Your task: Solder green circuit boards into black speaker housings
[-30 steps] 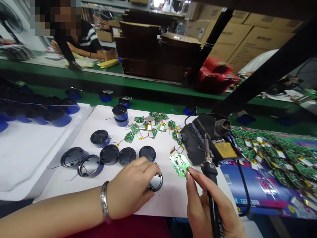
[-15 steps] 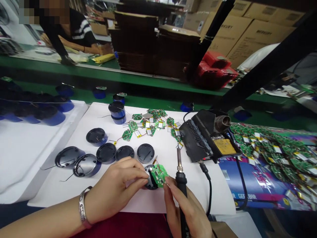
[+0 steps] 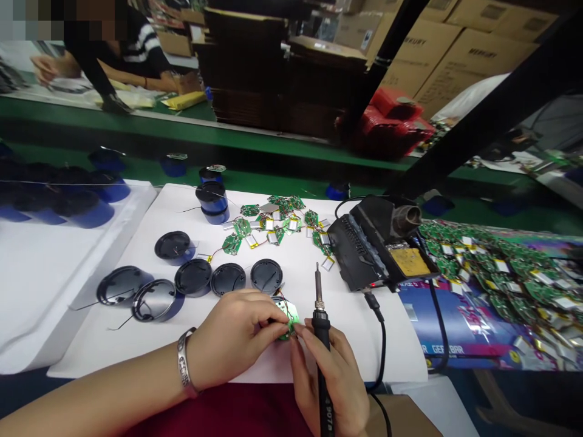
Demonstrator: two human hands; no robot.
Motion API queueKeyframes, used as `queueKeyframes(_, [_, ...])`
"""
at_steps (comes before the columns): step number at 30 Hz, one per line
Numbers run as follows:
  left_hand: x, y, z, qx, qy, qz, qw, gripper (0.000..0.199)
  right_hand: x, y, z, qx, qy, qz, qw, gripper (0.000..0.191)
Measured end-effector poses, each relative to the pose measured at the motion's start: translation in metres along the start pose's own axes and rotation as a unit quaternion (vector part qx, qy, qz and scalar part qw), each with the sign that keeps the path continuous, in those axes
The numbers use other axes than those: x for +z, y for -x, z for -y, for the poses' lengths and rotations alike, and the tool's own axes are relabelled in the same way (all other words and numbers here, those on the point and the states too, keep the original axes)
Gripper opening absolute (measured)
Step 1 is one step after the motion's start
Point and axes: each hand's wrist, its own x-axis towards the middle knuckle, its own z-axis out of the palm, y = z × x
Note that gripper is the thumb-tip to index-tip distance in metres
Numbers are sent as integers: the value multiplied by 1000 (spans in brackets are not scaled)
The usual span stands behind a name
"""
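Note:
A green circuit board (image 3: 290, 311), with thin red and dark wires at its top, lies over a round black case that it mostly hides. My left hand (image 3: 241, 334) is pinched closed at the board's left edge, the fingertips partly hiding what they grip. My right hand (image 3: 334, 364) is closed round a soldering iron (image 3: 322, 340), its tip pointing up and away from the board. The thumb and forefinger of that hand also touch the board's right edge. Just beyond stand several open round black cases (image 3: 266, 277), some with a loose wire.
A pile of boards with small batteries (image 3: 272, 224) lies on the white sheet (image 3: 364, 340). To the right stands a black soldering station (image 3: 368, 243) with a yellow sponge (image 3: 410, 261) and cable. More boards (image 3: 505, 273) cover the far right. A co-worker (image 3: 136, 54) sits across the bench.
My left hand has moved right, and my right hand slightly left, so they are closer together. The board has turned and settled lower over the case. The iron has shifted slightly left.

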Motion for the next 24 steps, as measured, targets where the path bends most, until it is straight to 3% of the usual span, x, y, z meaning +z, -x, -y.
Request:
queueKeyframes(4, [0,-1,-1,-11,-6,6,1000,12,-2,-3,1,33,-42,-20,998,54])
queueKeyframes(10, [0,-3,-1,-7,-6,9,1000,12,3,-12,6,105,-74,-21,992,40])
queueKeyframes(24, [0,-4,0,-6,5,24,1000,15,3,-15,5,104,-77,-34,991,35])
